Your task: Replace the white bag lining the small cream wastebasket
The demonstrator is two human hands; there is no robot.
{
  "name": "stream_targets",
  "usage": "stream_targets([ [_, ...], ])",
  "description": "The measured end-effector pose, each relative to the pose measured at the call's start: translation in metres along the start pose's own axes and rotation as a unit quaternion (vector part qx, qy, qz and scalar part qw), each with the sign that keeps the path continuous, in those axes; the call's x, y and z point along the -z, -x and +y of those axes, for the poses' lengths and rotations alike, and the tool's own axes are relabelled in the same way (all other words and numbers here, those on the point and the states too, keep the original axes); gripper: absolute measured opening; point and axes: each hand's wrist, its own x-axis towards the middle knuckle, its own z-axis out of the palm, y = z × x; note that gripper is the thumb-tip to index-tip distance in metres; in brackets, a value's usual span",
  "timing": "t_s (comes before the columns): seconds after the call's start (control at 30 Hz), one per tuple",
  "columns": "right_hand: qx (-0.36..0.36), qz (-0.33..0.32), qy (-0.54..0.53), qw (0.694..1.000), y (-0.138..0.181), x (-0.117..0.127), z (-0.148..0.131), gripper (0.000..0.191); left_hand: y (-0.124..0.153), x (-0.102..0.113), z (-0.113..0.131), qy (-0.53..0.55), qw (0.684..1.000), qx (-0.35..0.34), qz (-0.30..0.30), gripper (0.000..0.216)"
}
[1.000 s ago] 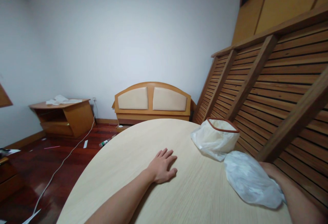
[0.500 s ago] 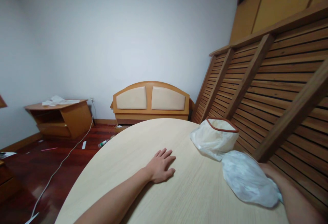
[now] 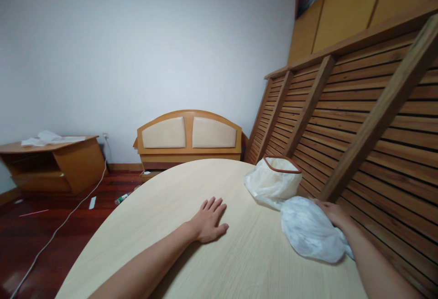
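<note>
My left hand lies flat on the pale round wooden table, palm down, fingers stretched out and holding nothing. At the table's right edge, my right hand is closed on the far side of a crumpled white plastic bag, its fingertips hidden in the plastic. Just beyond the bag stands a small basket with a reddish-brown rim, lined with white plastic.
A slatted wooden bed frame leans against the wall close along the table's right side. A headboard stands behind the table. A low wooden cabinet sits at left, with a white cable and small litter on the dark red floor.
The view has swung to the right. My left hand stays flat on the table. More of my right hand now shows at the bag.
</note>
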Motion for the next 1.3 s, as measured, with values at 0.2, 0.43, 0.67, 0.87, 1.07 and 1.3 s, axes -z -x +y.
stream_targets([
  [0.2,0.016,-0.103,-0.044,0.994,-0.007,0.009,-0.026,0.046,-0.007,-0.005,0.004,0.01,0.999,0.011,0.043,0.072],
  [0.43,0.037,0.079,0.023,0.996,-0.006,0.015,-0.078,0.039,0.001,-0.01,0.008,0.018,0.997,0.035,0.06,0.071],
  [0.67,0.242,0.232,0.005,0.942,-0.001,-0.002,-0.134,0.039,0.01,-0.006,0.009,0.026,0.997,0.034,0.062,0.07],
  [0.87,0.274,0.123,-0.005,0.954,0.015,-0.006,-0.149,0.03,0.013,-0.013,0.009,0.037,0.995,0.03,0.085,0.072],
  [1.07,0.324,0.085,0.033,0.941,0.032,-0.006,-0.155,0.028,0.014,-0.02,0.01,0.066,0.991,0.019,0.118,0.075],
  [1.3,0.404,-0.008,-0.083,0.911,0.069,0.013,-0.187,0.029,0.003,-0.006,0.018,0.198,0.944,0.028,0.261,0.086],
])
